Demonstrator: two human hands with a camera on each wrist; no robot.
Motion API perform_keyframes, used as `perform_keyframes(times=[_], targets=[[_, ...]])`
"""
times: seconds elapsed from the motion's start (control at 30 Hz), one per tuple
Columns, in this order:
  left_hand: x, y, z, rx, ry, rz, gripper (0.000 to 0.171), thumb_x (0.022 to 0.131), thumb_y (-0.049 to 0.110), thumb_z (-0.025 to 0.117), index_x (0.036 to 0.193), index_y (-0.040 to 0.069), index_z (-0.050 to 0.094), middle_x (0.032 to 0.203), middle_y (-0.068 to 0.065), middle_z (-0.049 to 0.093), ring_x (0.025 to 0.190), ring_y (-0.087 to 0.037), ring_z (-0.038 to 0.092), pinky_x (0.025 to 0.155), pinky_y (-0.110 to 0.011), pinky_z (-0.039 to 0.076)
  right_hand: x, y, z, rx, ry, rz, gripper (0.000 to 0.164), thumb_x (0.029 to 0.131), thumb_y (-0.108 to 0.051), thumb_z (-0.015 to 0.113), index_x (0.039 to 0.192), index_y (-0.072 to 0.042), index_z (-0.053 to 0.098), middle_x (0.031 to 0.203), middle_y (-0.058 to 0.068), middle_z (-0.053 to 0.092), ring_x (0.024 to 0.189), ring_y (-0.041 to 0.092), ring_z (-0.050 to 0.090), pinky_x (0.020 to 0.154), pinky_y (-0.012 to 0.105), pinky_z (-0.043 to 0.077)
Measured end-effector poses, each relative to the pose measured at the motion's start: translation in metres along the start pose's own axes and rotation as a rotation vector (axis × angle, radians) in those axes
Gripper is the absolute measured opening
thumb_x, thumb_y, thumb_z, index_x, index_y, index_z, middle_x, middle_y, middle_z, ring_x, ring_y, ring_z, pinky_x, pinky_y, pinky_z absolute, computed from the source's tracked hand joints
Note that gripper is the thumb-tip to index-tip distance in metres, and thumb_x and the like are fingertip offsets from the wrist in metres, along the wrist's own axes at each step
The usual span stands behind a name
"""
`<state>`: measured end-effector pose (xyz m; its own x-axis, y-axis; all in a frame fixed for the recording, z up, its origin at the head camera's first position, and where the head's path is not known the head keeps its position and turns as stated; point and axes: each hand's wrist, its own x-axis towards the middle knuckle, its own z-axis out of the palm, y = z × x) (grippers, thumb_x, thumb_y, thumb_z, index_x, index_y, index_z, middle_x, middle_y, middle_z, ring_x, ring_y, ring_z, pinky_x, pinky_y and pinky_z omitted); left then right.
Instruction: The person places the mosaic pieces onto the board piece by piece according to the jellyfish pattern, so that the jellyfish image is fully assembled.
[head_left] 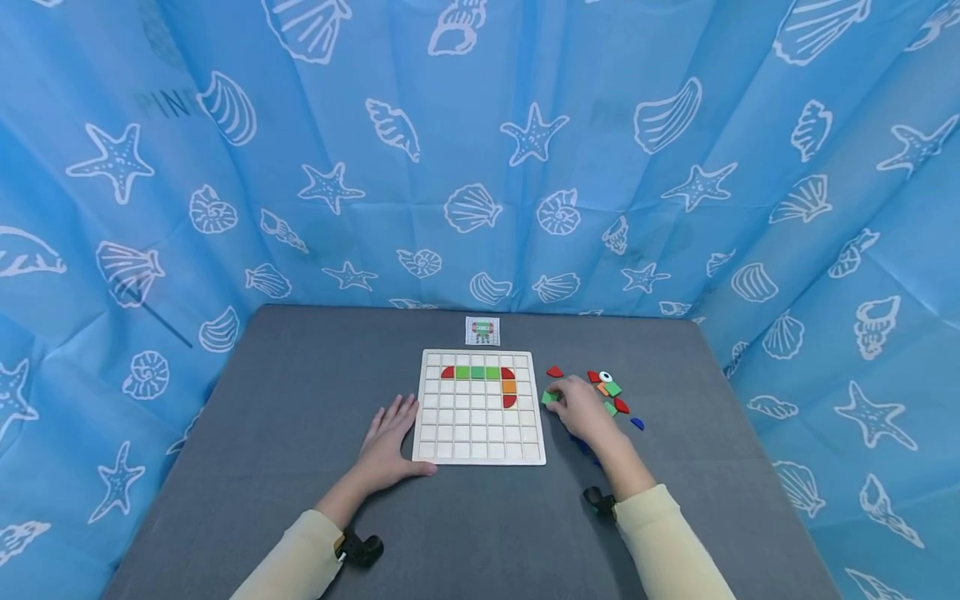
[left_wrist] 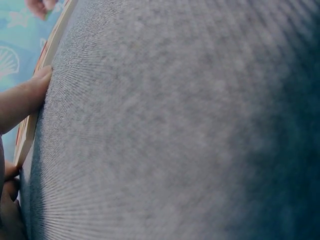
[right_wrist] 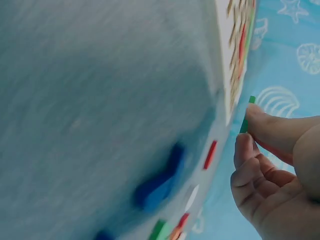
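My right hand pinches a small green square tile between thumb and fingertips, just off the right edge of the white gridded board. Spread along the board's left side, my left hand touches its edge, with the thumb at the near-left corner. On the board's upper part sits a row of green squares with a red rounded piece at its left end and another at its right. Below that right end come an orange square and a red rounded piece.
Loose tiles lie right of the board: a red piece, a white ring-like piece, a green square, a blue piece and several others partly behind my right hand. A small pattern card lies beyond the board. A blue shell-print curtain surrounds the grey table.
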<state>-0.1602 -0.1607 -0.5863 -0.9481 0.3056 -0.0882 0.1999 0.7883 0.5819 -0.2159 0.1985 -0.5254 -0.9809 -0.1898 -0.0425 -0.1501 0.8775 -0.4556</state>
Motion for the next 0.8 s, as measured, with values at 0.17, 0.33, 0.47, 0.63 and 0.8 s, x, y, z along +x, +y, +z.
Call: perform_keyframes(times=[0.17, 0.33, 0.47, 0.63, 0.8], targets=[[0.0, 0.0, -0.001, -0.019, 0.003, 0.0, 0.125, 0.069, 0.07, 0.08, 0.162, 0.011, 0.019, 0.17, -0.008, 0.014, 0.158, -0.03, 0.003, 0.124, -0.057, 0.002, 0.004, -0.021, 0.0, 0.028, 0.013, -0.09, 0.026, 0.092, -0.01, 0.075, 0.116, -0.002, 0.072, 0.106, 0.012, 0.065, 0.082, 0.017, 0.055, 0.072, 0.035, 0.05], [0.001, -0.002, 0.0, -0.008, 0.005, 0.0, 0.126, 0.069, 0.072, 0.078, 0.162, 0.011, 0.019, 0.17, -0.008, 0.015, 0.158, -0.03, 0.004, 0.124, -0.057, 0.004, 0.011, -0.038, 0.003, 0.026, -0.001, -0.134, 0.025, 0.091, -0.01, 0.075, 0.116, -0.004, 0.073, 0.107, 0.01, 0.066, 0.084, 0.017, 0.058, 0.073, 0.034, 0.052], [0.001, -0.004, 0.0, -0.002, -0.003, -0.005, 0.127, 0.069, 0.074, 0.077, 0.163, 0.012, 0.018, 0.17, -0.007, 0.014, 0.158, -0.029, 0.003, 0.124, -0.057, 0.003, 0.017, -0.049, 0.007, 0.029, -0.017, -0.137, 0.026, 0.091, -0.01, 0.076, 0.116, -0.005, 0.073, 0.109, 0.01, 0.065, 0.086, 0.017, 0.06, 0.075, 0.035, 0.055], [0.001, -0.001, -0.001, 0.004, -0.004, -0.011, 0.128, 0.068, 0.075, 0.077, 0.162, 0.011, 0.019, 0.17, -0.009, 0.015, 0.158, -0.03, 0.004, 0.124, -0.057, 0.003, 0.025, -0.053, 0.015, 0.033, -0.027, -0.157, 0.025, 0.091, -0.011, 0.076, 0.116, -0.007, 0.074, 0.108, 0.007, 0.065, 0.085, 0.016, 0.059, 0.076, 0.033, 0.054], [0.0, 0.0, -0.002, 0.008, -0.008, -0.01, 0.127, 0.069, 0.073, 0.078, 0.162, 0.01, 0.02, 0.169, -0.009, 0.015, 0.158, -0.031, 0.004, 0.124, -0.057, 0.003, 0.032, -0.054, 0.026, 0.006, -0.044, -0.195, 0.026, 0.09, -0.014, 0.077, 0.116, -0.009, 0.075, 0.105, 0.004, 0.067, 0.085, 0.015, 0.059, 0.078, 0.034, 0.053]])
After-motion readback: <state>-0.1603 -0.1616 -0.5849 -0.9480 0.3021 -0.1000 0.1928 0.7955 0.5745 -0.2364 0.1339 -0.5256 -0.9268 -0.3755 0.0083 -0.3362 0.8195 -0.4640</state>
